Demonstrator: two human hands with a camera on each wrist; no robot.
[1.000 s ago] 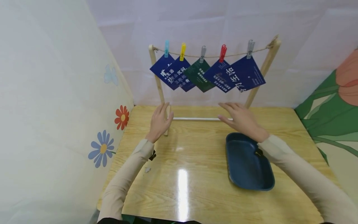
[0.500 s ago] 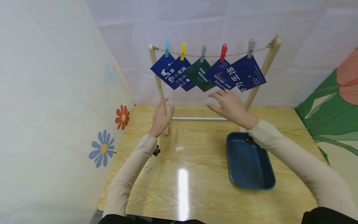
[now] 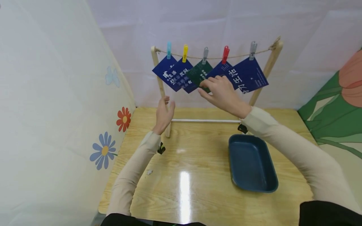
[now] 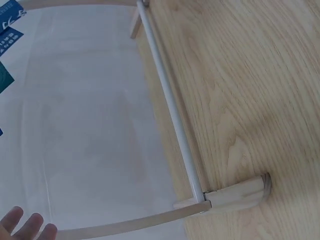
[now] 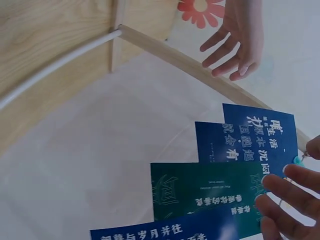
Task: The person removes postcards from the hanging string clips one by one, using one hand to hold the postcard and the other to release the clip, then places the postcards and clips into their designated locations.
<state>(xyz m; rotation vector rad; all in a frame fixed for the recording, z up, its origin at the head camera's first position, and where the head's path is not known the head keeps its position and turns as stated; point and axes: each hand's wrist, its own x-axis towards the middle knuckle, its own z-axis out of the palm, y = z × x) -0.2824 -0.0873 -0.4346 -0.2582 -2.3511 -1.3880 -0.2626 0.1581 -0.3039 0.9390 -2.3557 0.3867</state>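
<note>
Several cards, mostly dark blue with one green card (image 3: 199, 72) in the middle, hang from a twine line (image 3: 238, 56) on a wooden stand (image 3: 159, 84). Coloured clothespins, among them a yellow clothespin (image 3: 185, 53) and a red clothespin (image 3: 225, 54), clip them. My right hand (image 3: 223, 94) is raised in front of the green card and the blue card (image 3: 249, 75) side, fingers loosely bent, holding nothing; whether it touches a card cannot be told. My left hand (image 3: 164, 116) is beside the stand's left post, fingers relaxed and nothing in them. The right wrist view shows both hands.
A dark blue tray (image 3: 231, 157) stands on the wooden table (image 3: 203, 150) at the right. A white rod (image 3: 205, 121) joins the stand's feet. A small pale scrap (image 3: 149, 172) lies at the left. Walls with painted flowers flank the table.
My right hand has risen and moved left, from above the tray to in front of the middle cards. My left hand has shifted slightly up beside the post. The cards hang almost unchanged.
</note>
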